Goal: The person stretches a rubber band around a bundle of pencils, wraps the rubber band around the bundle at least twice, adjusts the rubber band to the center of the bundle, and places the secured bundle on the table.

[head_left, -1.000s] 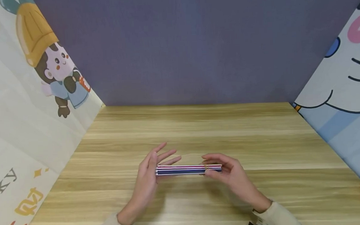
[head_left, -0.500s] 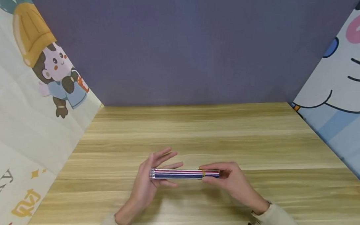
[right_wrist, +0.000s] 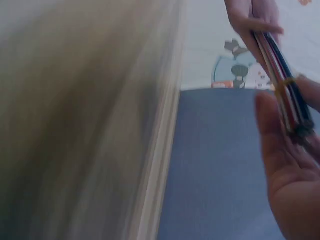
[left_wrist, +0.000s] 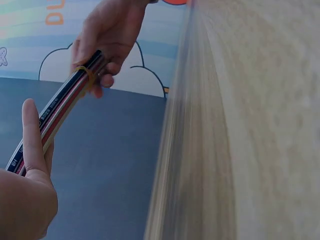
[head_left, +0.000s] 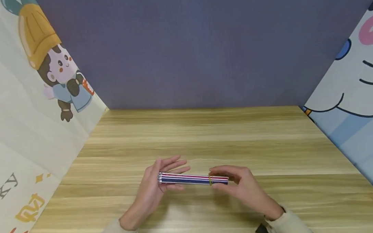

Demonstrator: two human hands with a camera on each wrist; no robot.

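A bundle of striped pencils (head_left: 185, 178), dark blue, red and white, is held level above the table between both hands. A yellow rubber band (head_left: 210, 179) circles it near its right end. My right hand (head_left: 241, 185) grips that end, with thumb and fingertips at the band. The pencils' left end lies against the palm of my left hand (head_left: 153, 182), whose fingers stretch out straight. In the left wrist view, one straight finger (left_wrist: 32, 140) crosses over the pencils (left_wrist: 60, 105). In the right wrist view, the pencil ends (right_wrist: 301, 126) stick out past the band.
The wood-grain table (head_left: 205, 136) spreads beneath both hands. A dark blue-grey panel (head_left: 184, 51) stands along its back edge. Printed cartoon sheets hang at the left (head_left: 16, 102) and at the right (head_left: 352, 100).
The pencil bundle has rolled a little and now slopes slightly down to the right. The left fingers have drawn closer to it, and one now shows below it. The right hand stays at the band.
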